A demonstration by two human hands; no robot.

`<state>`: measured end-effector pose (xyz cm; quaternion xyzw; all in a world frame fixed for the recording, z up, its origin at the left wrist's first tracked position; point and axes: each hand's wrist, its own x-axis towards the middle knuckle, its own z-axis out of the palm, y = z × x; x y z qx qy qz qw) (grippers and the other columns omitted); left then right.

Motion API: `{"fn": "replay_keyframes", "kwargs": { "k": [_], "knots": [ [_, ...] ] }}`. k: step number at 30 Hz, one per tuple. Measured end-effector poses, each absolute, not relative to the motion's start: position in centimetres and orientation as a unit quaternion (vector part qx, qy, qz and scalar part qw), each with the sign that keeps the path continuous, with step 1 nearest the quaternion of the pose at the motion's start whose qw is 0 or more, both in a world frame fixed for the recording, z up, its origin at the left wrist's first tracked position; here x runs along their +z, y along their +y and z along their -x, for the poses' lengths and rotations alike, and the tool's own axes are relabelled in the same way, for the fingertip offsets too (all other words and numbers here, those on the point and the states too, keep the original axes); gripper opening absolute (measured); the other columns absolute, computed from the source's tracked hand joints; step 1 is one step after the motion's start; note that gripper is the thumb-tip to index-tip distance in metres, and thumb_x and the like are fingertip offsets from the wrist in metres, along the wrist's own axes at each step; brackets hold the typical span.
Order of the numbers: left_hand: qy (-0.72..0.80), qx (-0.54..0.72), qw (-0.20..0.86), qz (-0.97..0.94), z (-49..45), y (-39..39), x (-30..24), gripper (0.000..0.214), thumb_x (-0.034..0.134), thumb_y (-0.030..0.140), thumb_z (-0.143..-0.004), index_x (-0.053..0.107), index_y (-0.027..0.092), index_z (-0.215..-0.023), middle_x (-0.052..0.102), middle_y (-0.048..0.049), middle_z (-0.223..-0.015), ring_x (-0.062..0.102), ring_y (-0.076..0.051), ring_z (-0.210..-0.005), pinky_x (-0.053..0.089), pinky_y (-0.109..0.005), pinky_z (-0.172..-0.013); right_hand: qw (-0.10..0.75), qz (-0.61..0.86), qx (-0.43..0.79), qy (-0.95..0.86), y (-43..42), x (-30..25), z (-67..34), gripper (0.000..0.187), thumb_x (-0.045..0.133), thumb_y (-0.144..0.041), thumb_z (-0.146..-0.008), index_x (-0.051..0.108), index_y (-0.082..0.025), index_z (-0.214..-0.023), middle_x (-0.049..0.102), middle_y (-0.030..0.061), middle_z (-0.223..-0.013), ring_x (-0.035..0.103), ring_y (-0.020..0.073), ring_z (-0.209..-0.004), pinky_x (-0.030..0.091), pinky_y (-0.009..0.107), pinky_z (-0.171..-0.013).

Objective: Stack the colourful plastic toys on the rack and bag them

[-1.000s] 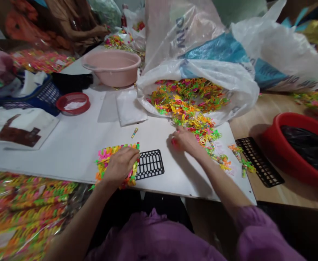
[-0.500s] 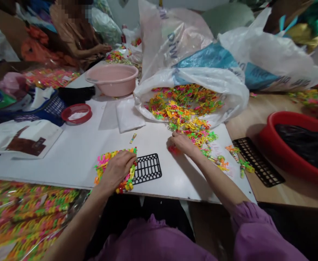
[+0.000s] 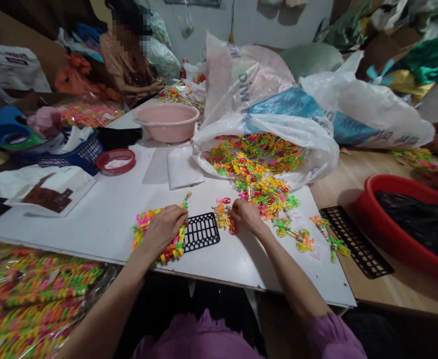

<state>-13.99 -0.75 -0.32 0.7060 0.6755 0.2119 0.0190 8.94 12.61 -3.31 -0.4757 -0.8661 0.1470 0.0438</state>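
Cellophane packs (image 3: pixel 35 299) of bright plastic pieces lie heaped off the white board's (image 3: pixel 92 219) front left corner, where anything nudged over that edge could be lost among them. Toward the back left stand a red strainer basket (image 3: pixel 116 161) and a pink basin (image 3: pixel 165 122), with a co-worker (image 3: pixel 127 75) seated beyond. Near the front edge, the left hand (image 3: pixel 163 230) lies flat, its fingers pressed together and curled over a bundle of neon plastic strips (image 3: pixel 144 234), which could spring loose if that pressure eased. Just right of it sits a black plastic grid (image 3: pixel 202 232). The right hand (image 3: pixel 246 217) has its fingers bunched in a pinch over loose pieces (image 3: pixel 222 217) (what they actually hold is hidden). Behind it, a white plastic sack (image 3: pixel 301 134) spills a tangle of strips (image 3: pixel 256 159) onto the board, and a careless sleeve could drag that spill across the loose pieces. Past the board's right edge lie a second black grid (image 3: pixel 353 242) and a red tub (image 3: pixel 368 199) holding black plastic.
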Motion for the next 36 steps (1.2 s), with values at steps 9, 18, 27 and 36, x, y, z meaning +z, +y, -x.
{"fn": "replay_keyframes", "kwargs": {
  "k": [9, 18, 27, 36],
  "knots": [
    [0.665, 0.261, -0.082, -0.695, 13.1, -3.8, 2.0, 0.019, 0.046, 0.027, -0.088, 0.060, 0.018, -0.097, 0.065, -0.0062, -0.097, 0.058, -0.020, -0.092, 0.044, -0.034, -0.082, 0.271, 0.414, 0.446, -0.746, 6.7, -2.4, -5.8, 0.016, 0.059, -0.032, -0.074, 0.058, -0.018, -0.081, 0.051, -0.0048, -0.059, 0.046, 0.0099, -0.053, 0.034, 0.020, -0.049],
    [0.663, 0.214, 0.021, -0.717, 11.3, -8.5, -1.4, 0.023, 0.042, 0.018, -0.088, 0.060, 0.018, -0.103, 0.064, -0.0070, -0.101, 0.056, -0.019, -0.097, 0.043, -0.036, -0.089, 0.233, 0.417, 0.519, -0.709, -0.2, -8.0, -1.4, 0.015, 0.053, -0.024, -0.077, 0.057, -0.018, -0.090, 0.062, 0.0014, -0.075, 0.056, 0.0141, -0.066, 0.043, 0.024, -0.061],
    [0.648, 0.255, -0.005, -0.717, 10.1, -7.8, -1.2, 0.021, 0.053, 0.028, -0.085, 0.059, 0.018, -0.102, 0.066, -0.0063, -0.095, 0.060, -0.020, -0.091, 0.046, -0.036, -0.085, 0.174, 0.388, 0.331, -0.842, -0.5, -7.1, -1.6, 0.015, 0.046, -0.014, -0.075, 0.056, -0.017, -0.086, 0.054, 0.0060, -0.086, 0.052, 0.0169, -0.074, 0.042, 0.026, -0.065],
    [0.635, 0.222, -0.049, -0.738, 9.5, -8.0, -2.2, 0.022, 0.041, 0.016, -0.090, 0.062, 0.016, -0.096, 0.067, -0.0052, -0.089, 0.060, -0.018, -0.087, 0.044, -0.034, -0.084, 0.084, 0.346, 0.312, -0.881, 0.1, -5.9, -1.8, 0.012, 0.046, -0.013, -0.082, 0.057, -0.015, -0.086, 0.055, 0.0054, -0.085, 0.053, 0.0151, -0.071, 0.040, 0.024, -0.065]
  ]
}}
